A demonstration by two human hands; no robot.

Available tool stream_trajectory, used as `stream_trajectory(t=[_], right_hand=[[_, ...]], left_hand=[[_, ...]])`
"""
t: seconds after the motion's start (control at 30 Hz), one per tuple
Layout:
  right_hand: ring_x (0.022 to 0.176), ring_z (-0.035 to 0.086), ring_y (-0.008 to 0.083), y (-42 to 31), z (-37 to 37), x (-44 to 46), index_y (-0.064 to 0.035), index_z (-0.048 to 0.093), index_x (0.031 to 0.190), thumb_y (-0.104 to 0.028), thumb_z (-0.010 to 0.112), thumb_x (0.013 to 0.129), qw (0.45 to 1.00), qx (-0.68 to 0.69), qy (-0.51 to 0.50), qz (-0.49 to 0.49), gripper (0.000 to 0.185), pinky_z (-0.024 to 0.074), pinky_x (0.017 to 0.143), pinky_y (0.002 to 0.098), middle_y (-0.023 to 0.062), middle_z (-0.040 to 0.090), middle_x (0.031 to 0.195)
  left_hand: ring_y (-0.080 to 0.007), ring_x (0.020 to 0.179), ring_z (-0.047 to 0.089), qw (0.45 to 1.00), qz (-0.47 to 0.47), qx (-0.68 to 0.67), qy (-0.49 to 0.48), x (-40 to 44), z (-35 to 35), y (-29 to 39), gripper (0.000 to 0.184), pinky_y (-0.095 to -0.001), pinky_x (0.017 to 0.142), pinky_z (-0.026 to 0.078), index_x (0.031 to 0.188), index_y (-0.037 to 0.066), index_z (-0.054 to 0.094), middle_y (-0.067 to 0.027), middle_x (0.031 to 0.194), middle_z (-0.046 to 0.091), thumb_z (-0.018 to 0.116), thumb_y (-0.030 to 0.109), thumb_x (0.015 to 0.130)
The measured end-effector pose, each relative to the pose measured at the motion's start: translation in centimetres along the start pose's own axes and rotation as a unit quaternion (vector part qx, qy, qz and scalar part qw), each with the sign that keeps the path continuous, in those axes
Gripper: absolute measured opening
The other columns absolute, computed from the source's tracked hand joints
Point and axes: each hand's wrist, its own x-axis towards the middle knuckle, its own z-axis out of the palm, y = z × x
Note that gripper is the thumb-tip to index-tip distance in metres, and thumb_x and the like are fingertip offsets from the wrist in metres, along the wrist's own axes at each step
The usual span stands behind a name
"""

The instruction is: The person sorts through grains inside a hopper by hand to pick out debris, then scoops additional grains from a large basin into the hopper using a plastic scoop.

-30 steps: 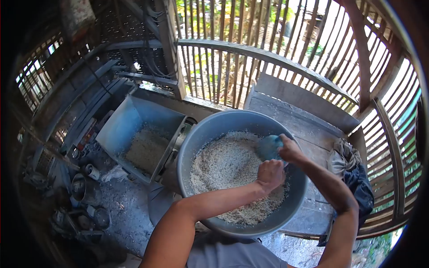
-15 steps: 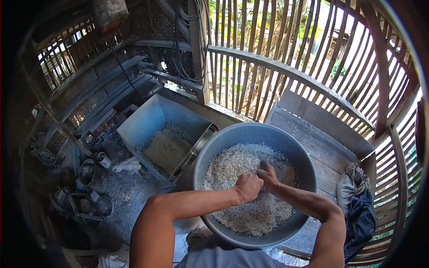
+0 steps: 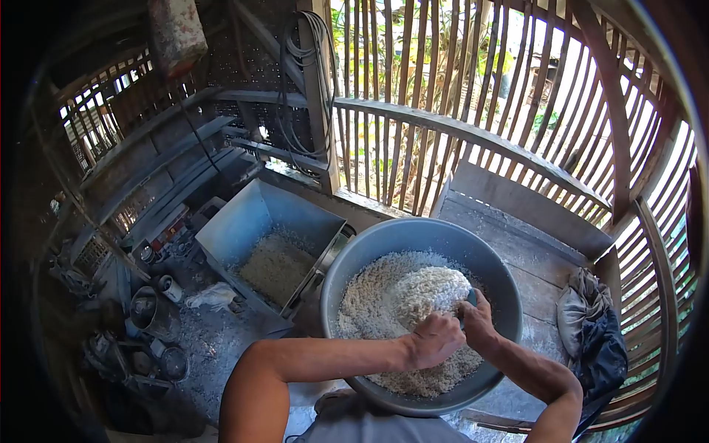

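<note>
A large grey tub (image 3: 354,244) holds off-white, crumbly grain-like material (image 3: 362,303). Inside it, a blue-green bowl-like scoop (image 3: 470,297) is heaped with the same material, and only a bit of its edge shows. My right hand (image 3: 478,321) grips the scoop's right edge, thumb on top. Closed at the near edge of the scoop is my left hand (image 3: 437,340), its fingertips partly hidden. Both hands are close together over the right half of the tub.
Left of the tub stands a metal hopper box (image 3: 258,207) with more pale grain inside. Buckets (image 3: 151,306) and machine parts clutter the floor at left. At right are a wooden bench (image 3: 528,284) and a dark sack (image 3: 594,332). Slatted walls (image 3: 443,74) enclose the space.
The scoop has come up out of the material, now heaped full. Both hands have moved right and slightly toward me with it. The view has shifted a little.
</note>
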Motion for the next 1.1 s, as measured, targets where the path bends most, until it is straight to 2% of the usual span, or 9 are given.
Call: stream_trajectory(t=[0.27, 0.3, 0.4, 0.63, 0.73, 0.8, 0.87, 0.93, 1.1], right_hand=[[0.080, 0.059, 0.0133, -5.9, 2.7, -0.9, -0.0008, 0.057, 0.120, -0.001, 0.053, 0.090, 0.998, 0.001, -0.038, -0.051, 0.030, 0.0507, 0.070, 0.0299, 0.0051, 0.063, 0.093], [0.082, 0.060, 0.0145, -7.2, 3.6, -0.7, -0.0003, 0.056, 0.122, 0.000, 0.052, 0.090, 0.997, -0.012, -0.050, -0.065, 0.033, 0.0515, 0.072, 0.0307, 0.0061, 0.062, 0.096], [0.089, 0.063, 0.0163, -11.8, 6.8, -0.1, 0.0021, 0.049, 0.137, 0.001, 0.050, 0.089, 0.995, -0.017, -0.081, -0.055, 0.048, 0.0546, 0.079, 0.0316, 0.0094, 0.064, 0.102], [0.085, 0.063, 0.0180, -20.8, 18.8, 2.3, 0.0017, 0.055, 0.128, -0.002, 0.053, 0.094, 0.970, -0.022, -0.169, -0.175, 0.034, 0.0533, 0.072, 0.0338, 0.0102, 0.066, 0.100], [0.086, 0.063, 0.0189, -21.2, 24.3, 4.7, 0.0012, 0.054, 0.132, -0.005, 0.055, 0.095, 0.924, -0.005, -0.269, -0.272, 0.038, 0.0531, 0.076, 0.0339, 0.0128, 0.067, 0.104], [0.091, 0.068, 0.0226, -21.4, 27.1, 3.2, 0.0009, 0.052, 0.134, -0.011, 0.057, 0.094, 0.895, -0.253, -0.173, -0.324, 0.042, 0.0548, 0.079, 0.0363, 0.0202, 0.069, 0.109], [0.103, 0.069, 0.0401, -18.3, 29.7, 6.0, -0.0029, 0.050, 0.138, -0.013, 0.058, 0.090, 0.833, -0.347, -0.172, -0.395, 0.050, 0.0564, 0.084, 0.0464, 0.0280, 0.069, 0.111], [0.100, 0.068, 0.0447, -17.7, 31.4, 5.1, -0.0040, 0.049, 0.139, -0.012, 0.056, 0.087, 0.803, -0.433, -0.229, -0.340, 0.053, 0.0559, 0.083, 0.0494, 0.0286, 0.069, 0.111], [0.087, 0.070, 0.0451, -16.4, 33.8, 6.3, -0.0038, 0.052, 0.135, -0.011, 0.058, 0.084, 0.680, -0.524, -0.207, -0.469, 0.052, 0.0556, 0.076, 0.0528, 0.0291, 0.069, 0.098]], left_hand=[[-0.0200, 0.067, 0.060, 0.997, 0.032, 0.063, -0.005, 0.6, -5.5, -0.6, 0.015, -0.0350, 0.054, 0.046, 0.068, 0.006, 0.069, -0.0100, 0.067, 0.061, 0.063, 0.017, 0.077], [-0.0173, 0.066, 0.059, 0.987, 0.064, 0.126, 0.082, 0.3, -6.4, -1.1, 0.014, -0.0339, 0.053, 0.045, 0.068, 0.006, 0.070, -0.0089, 0.067, 0.061, 0.064, 0.016, 0.076], [-0.0171, 0.065, 0.059, 0.982, 0.048, 0.154, 0.094, 0.6, -10.9, -2.5, 0.014, -0.0334, 0.052, 0.045, 0.067, 0.005, 0.069, -0.0100, 0.067, 0.061, 0.065, 0.016, 0.075], [-0.0191, 0.071, 0.065, 0.951, -0.131, 0.277, 0.036, -1.7, -22.4, -5.8, 0.006, -0.0346, 0.055, 0.051, 0.068, 0.005, 0.070, -0.0106, 0.072, 0.066, 0.067, 0.008, 0.072], [-0.0247, 0.073, 0.069, 0.942, -0.179, 0.246, 0.145, -5.3, -22.4, -8.6, 0.006, -0.0375, 0.061, 0.056, 0.075, 0.003, 0.071, -0.0134, 0.080, 0.069, 0.066, 0.005, 0.072], [-0.0292, 0.075, 0.071, 0.919, -0.243, 0.260, 0.168, -7.7, -20.9, -10.1, 0.011, -0.0408, 0.065, 0.059, 0.081, 0.001, 0.071, -0.0148, 0.088, 0.071, 0.066, 0.005, 0.071], [-0.0330, 0.074, 0.073, 0.894, -0.337, 0.242, 0.168, -9.9, -18.2, -11.2, 0.011, -0.0434, 0.066, 0.058, 0.084, 0.003, 0.072, -0.0161, 0.087, 0.073, 0.068, 0.011, 0.079], [-0.0354, 0.074, 0.072, 0.851, -0.471, 0.182, 0.144, -10.7, -16.6, -11.1, 0.013, -0.0471, 0.068, 0.057, 0.087, 0.006, 0.075, -0.0161, 0.078, 0.073, 0.069, 0.017, 0.083], [-0.0366, 0.075, 0.072, 0.811, -0.524, 0.113, 0.234, -11.3, -15.4, -12.7, 0.015, -0.0492, 0.072, 0.056, 0.087, 0.010, 0.079, -0.0163, 0.078, 0.073, 0.075, 0.023, 0.081]])
